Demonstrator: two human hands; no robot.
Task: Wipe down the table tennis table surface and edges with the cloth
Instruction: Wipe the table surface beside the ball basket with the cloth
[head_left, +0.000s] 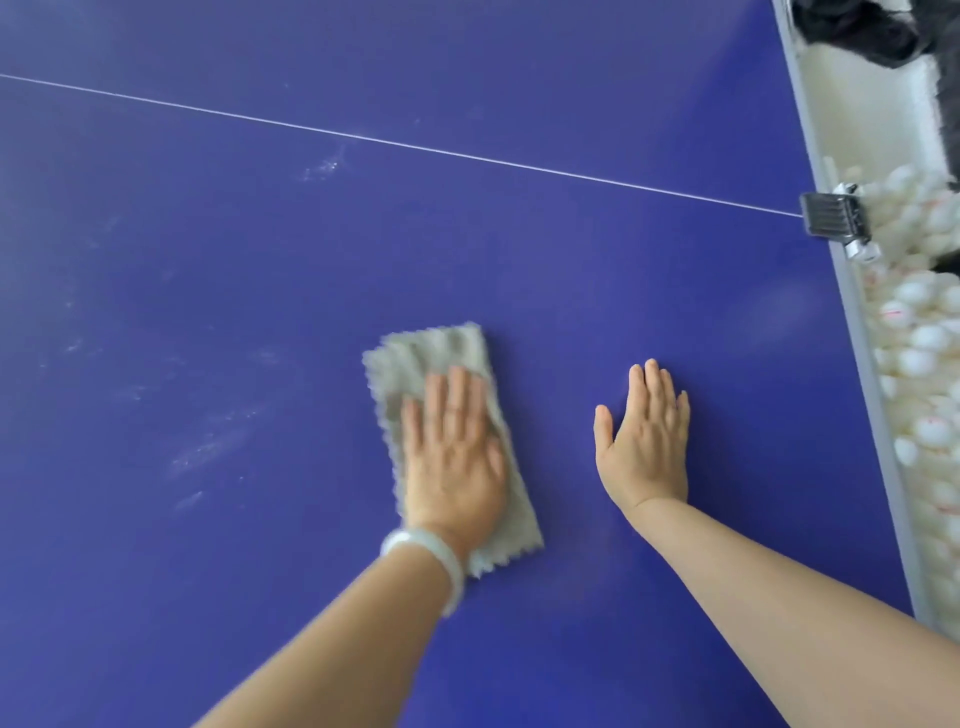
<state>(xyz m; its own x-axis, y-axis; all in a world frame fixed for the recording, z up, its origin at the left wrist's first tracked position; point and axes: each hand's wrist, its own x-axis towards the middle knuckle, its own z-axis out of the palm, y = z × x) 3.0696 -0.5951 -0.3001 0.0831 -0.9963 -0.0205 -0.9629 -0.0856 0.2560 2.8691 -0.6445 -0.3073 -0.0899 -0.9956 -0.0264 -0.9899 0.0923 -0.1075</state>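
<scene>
A grey cloth (431, 353), folded to a long rectangle w/ zigzag edges, is laid flat on the blue tabletop (260, 270), just below frame centre, its long axis running from approx. 11 o'clock to 5 o'clock. The left hand (454, 467) is pressed palm-down on it. The left fingers (457, 389) are held straight and close together, pointing to 12 o'clock; nothing is gripped or pinched. The fingertips are set on the cloth's far half, so a strip of cloth is seen beyond them at 11–12 o'clock, and a corner is seen past the heel of the hand at 5 o'clock. Cloth edges are blurred. A pale bracelet (431, 561) is worn on the left wrist.

The right hand (647, 441) is laid flat on the bare tabletop at 3 o'clock of the cloth, apart from it, not touching. The right fingers (652, 384) are extended, thumb spread to 10 o'clock; nothing is held.

Whitish smudges (208, 452) are seen at 9 o'clock of the cloth. A thin white line (395, 143) is drawn across the surface at 12 o'clock. The grey table edge (857, 332) is seen at 3 o'clock, w/ a black net clamp (831, 218) fixed on it and many white balls (914, 364) heaped beyond it.
</scene>
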